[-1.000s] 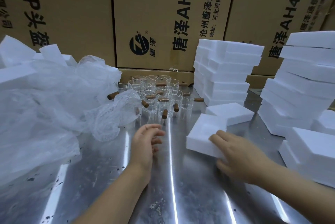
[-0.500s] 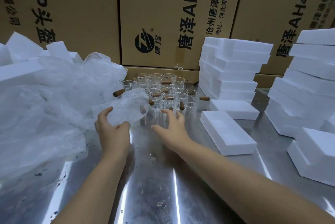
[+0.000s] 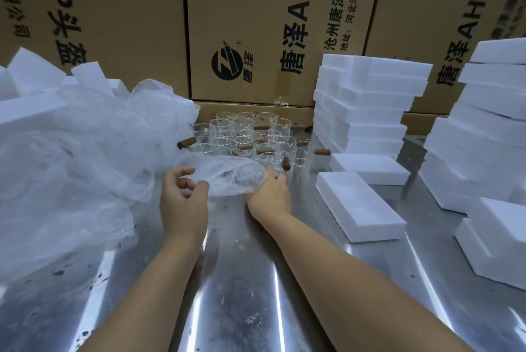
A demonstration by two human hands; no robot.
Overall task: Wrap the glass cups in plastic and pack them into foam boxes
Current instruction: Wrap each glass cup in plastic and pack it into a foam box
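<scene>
While the thin, clear, crinkled plastic sheet (image 3: 227,178) is hanging low over the shiny, scuffed metal table (image 3: 242,294) in the middle of the frame, the left hand (image 3: 183,200) is pinching its left edge, with thumb and curled fingers closing on the film. The right hand (image 3: 269,195) is sitting at the sheet's right edge with its back upward. Its fingertips are lying hidden behind the film, so I cannot tell whether they are gripping it or only touching it.

Just behind the sheet, the small clear glass cups (image 3: 250,135) with stubby brown handles are standing upright in a tight cluster on the table, close to the cartons at the back. To the right of the hands, a white rectangular foam box (image 3: 360,209) is lying open with its hollow facing up, and a flat white foam slab (image 3: 373,166) is lying just behind it. A tall stack of white foam boxes (image 3: 367,107) is standing at centre right, and a second foam stack (image 3: 489,124) is rising along the right edge.

At the left, a big loose heap of clear plastic film (image 3: 71,166) is spreading across the table, with white foam blocks (image 3: 31,72) poking up behind it. Large brown cardboard cartons (image 3: 256,24) with black printing are filling the top of the frame.
</scene>
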